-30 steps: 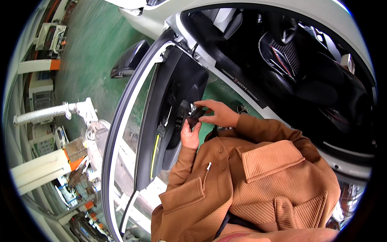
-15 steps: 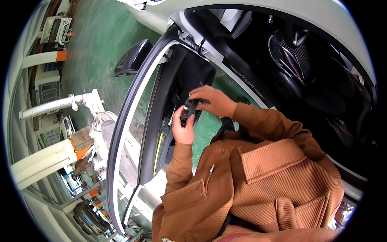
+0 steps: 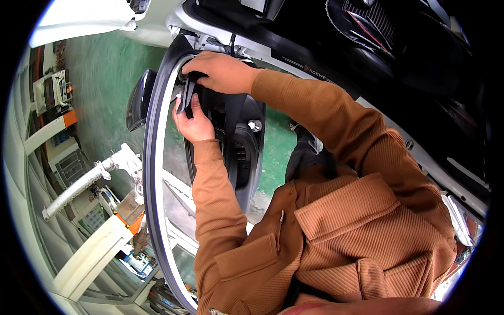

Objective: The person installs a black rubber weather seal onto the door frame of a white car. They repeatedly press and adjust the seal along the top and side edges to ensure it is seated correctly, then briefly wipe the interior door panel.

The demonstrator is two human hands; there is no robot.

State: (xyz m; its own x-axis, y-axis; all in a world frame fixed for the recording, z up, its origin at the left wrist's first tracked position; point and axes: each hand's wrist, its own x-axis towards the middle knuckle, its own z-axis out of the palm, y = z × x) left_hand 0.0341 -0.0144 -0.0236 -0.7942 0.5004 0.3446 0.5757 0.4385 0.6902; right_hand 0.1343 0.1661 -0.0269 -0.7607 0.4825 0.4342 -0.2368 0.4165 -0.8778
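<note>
A small black plastic trim piece (image 3: 187,96) is held at the front upper corner of the open car door, beside the window frame (image 3: 153,157). My left hand (image 3: 195,125) grips its lower end, thumb on one side and fingers on the other. Closed about its upper end is my right hand (image 3: 224,73), with the fingertips at the frame corner and partly hidden. Below my hands lies the black inner door panel (image 3: 251,152) with a shiny door handle (image 3: 254,125). Outside the frame is the black door mirror (image 3: 140,100).
The white car's door sill (image 3: 299,64) and dark seats (image 3: 409,68) are at the upper right. Green floor (image 3: 100,79) shows beyond the door. A white lift arm (image 3: 97,176) and a pale post (image 3: 94,257) stand to the left.
Both hands have moved forward with the black trim piece, from above the door panel to the front corner of the window frame. My right arm is stretched further out. The view has shifted.
</note>
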